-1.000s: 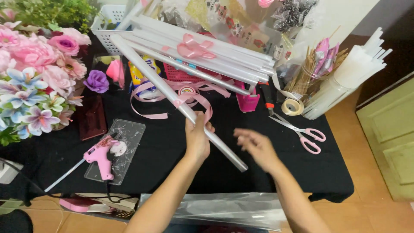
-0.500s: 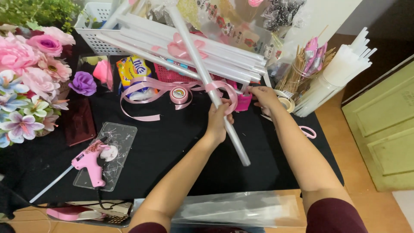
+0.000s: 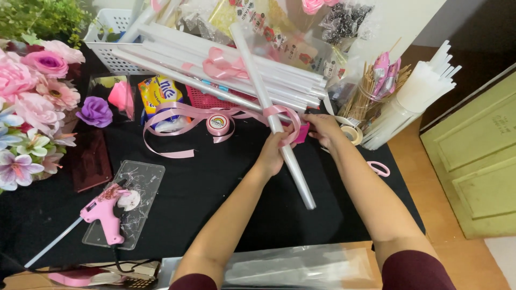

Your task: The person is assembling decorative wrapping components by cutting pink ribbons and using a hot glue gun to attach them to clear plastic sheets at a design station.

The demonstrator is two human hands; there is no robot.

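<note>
My left hand [image 3: 273, 152] grips a long clear cellophane roll [image 3: 279, 134] near its middle, and the roll slants from the pile at the back down toward me. A pink ribbon [image 3: 183, 115] loops around the roll just above that hand. My right hand [image 3: 323, 128] is at the right of the roll, fingers closed near the ribbon's loop and a small pink object; what it pinches is hidden. Behind them lies a stack of white and clear rolls [image 3: 215, 75] tied with a pink bow [image 3: 221, 67].
A pink glue gun [image 3: 105, 212] rests on a clear sheet at front left. Artificial flowers [image 3: 32, 102] fill the left side. A ribbon spool [image 3: 218, 124], a tape roll [image 3: 353, 134], pink scissors [image 3: 379, 168], a jar of sticks [image 3: 371, 96] and white tubes [image 3: 424, 88] stand around.
The roll swung from lying left-slanted to pointing toward the back pile. Both hands moved up the table to the ribbon, and my right hand went from open over the table to the ribbon.
</note>
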